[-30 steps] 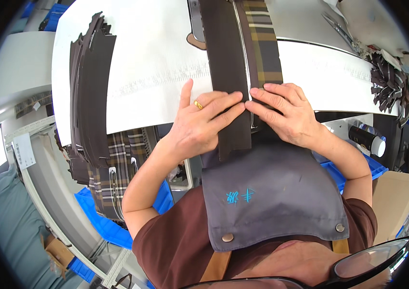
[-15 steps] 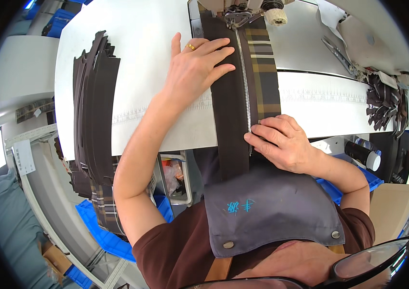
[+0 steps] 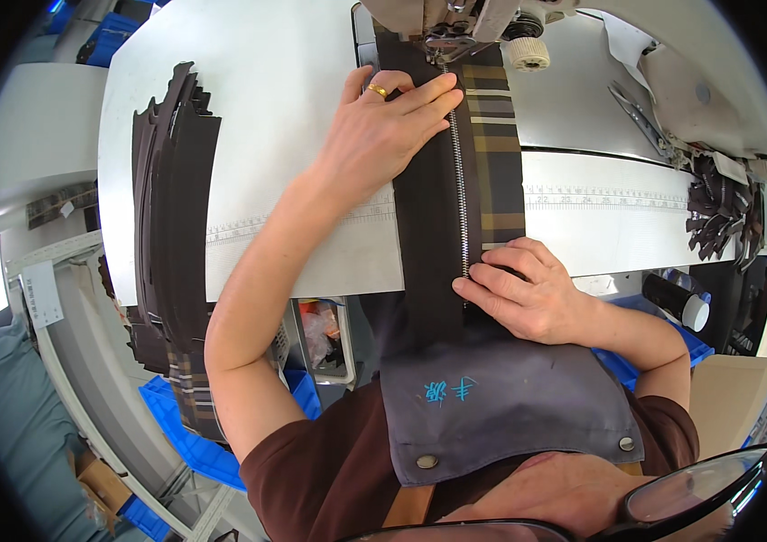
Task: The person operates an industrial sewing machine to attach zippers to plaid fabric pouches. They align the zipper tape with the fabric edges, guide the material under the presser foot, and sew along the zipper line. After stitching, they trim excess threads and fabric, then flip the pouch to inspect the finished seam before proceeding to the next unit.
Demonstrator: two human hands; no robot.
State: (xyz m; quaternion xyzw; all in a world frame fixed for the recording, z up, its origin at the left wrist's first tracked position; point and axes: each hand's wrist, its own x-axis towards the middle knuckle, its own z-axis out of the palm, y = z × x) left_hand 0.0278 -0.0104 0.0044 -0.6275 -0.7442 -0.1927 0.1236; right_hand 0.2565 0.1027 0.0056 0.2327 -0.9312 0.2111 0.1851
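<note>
A long dark fabric strip (image 3: 425, 208) lies lengthwise under the sewing machine's presser foot (image 3: 443, 52). Along it runs a metal-toothed zipper (image 3: 458, 172), with plaid fabric (image 3: 497, 154) on its right side. My left hand (image 3: 392, 126), with a gold ring on one finger, lies flat on the strip. Its fingertips reach across the zipper just below the presser foot. Closer to me, my right hand (image 3: 528, 294) pinches the zipper's edge near the table's front, thumb and fingers together. The strip's near end drops toward the grey apron (image 3: 510, 397).
A stack of dark strips (image 3: 171, 208) hangs over the table's front on the left. Metal snips (image 3: 638, 117) rest at the right beside the machine, near a bundle of dark pieces (image 3: 717, 199). Below the table are a dark bottle (image 3: 672, 296) and blue bins (image 3: 189, 429).
My left hand has slid right, its fingertips now over the zipper near the presser foot. My right hand sits slightly lower in view, still at the zipper. The whole view has shifted a little.
</note>
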